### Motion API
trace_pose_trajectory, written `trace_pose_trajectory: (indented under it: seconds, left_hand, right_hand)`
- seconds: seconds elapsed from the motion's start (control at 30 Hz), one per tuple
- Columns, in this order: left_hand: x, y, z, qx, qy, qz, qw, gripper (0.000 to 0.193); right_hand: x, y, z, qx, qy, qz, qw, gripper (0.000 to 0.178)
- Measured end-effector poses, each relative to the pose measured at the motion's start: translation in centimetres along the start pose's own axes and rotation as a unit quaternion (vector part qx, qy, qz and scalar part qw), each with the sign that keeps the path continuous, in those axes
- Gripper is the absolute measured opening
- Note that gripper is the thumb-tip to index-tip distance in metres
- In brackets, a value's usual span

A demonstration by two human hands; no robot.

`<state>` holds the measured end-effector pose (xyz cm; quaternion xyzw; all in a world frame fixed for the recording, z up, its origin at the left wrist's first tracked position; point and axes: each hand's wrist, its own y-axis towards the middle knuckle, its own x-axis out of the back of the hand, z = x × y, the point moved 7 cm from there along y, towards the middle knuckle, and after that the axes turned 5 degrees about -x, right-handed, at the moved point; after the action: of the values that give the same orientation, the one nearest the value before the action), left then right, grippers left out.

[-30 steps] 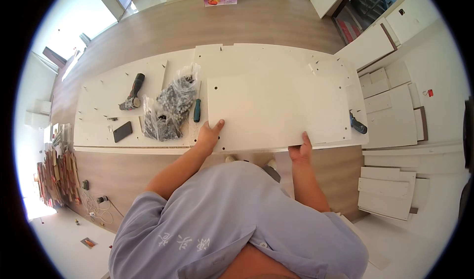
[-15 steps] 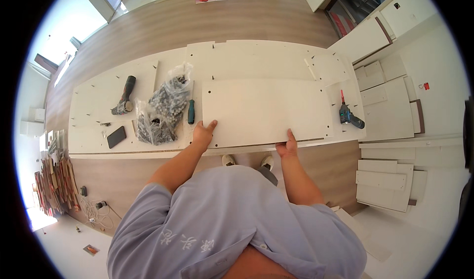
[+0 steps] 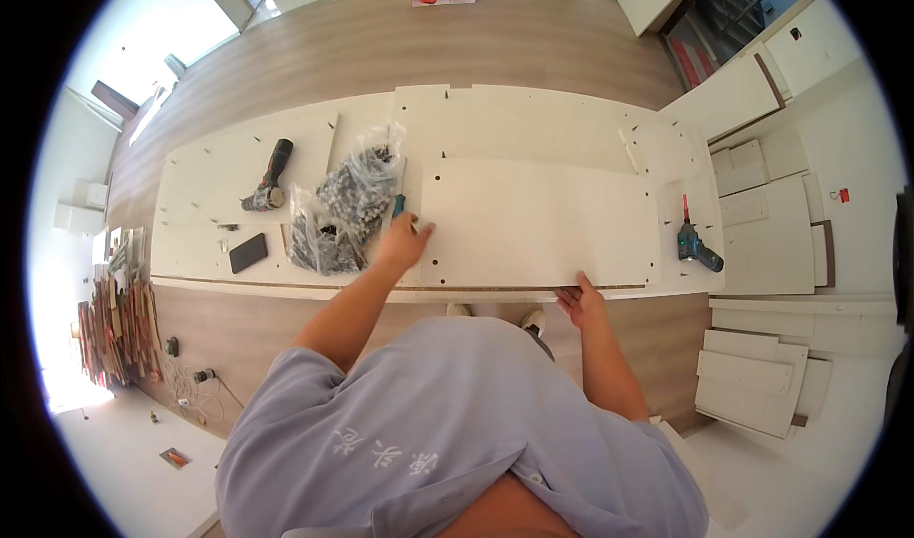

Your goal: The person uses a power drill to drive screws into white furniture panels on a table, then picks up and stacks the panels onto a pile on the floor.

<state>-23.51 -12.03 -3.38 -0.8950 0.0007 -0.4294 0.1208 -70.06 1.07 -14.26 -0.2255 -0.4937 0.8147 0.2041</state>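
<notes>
A white rectangular panel [image 3: 533, 224], with dark holes near its corners, lies on larger white boards. My right hand [image 3: 586, 305] grips its front edge, thumb on top and fingers at the edge. Left of the panel, my left hand [image 3: 404, 245] has its fingers curled over a screwdriver [image 3: 399, 204]. Only the upper part of its teal handle shows; the hand hides the rest. Right beside that hand sits a clear plastic bag [image 3: 354, 200] full of small grey fittings.
On the boards' left lie a cordless drill [image 3: 273, 178] and a dark phone [image 3: 248, 253]. A second power driver [image 3: 698, 248], with a red tip, rests at the right. Several dark pegs stand up from the boards [image 3: 219, 157]. More panels [image 3: 762, 233] lean at the right.
My left hand has let go of the panel's left front corner and moved left onto the screwdriver. The right hand stays at the front edge. The whole view has shifted slightly.
</notes>
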Motion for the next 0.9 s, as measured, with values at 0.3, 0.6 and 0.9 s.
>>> trace_pose_trajectory:
  seconds: [0.3,0.6,0.9]
  left_hand:
    - [10.0,18.4,2.9,-0.080,0.110,-0.073,0.988,0.029]
    - [4.6,23.7,6.8,-0.026,0.164,-0.043,0.985,0.033]
    - [4.0,24.0,7.4,-0.065,0.237,-0.004,0.969,0.026]
  right_hand:
    - [13.0,-6.0,-4.5,0.046,-0.040,-0.086,0.994,0.036]
    - [21.2,-17.9,-9.0,0.018,-0.140,-0.215,0.966,0.040]
    - [25.7,-15.2,-9.0,0.000,-0.156,-0.213,0.965,0.036]
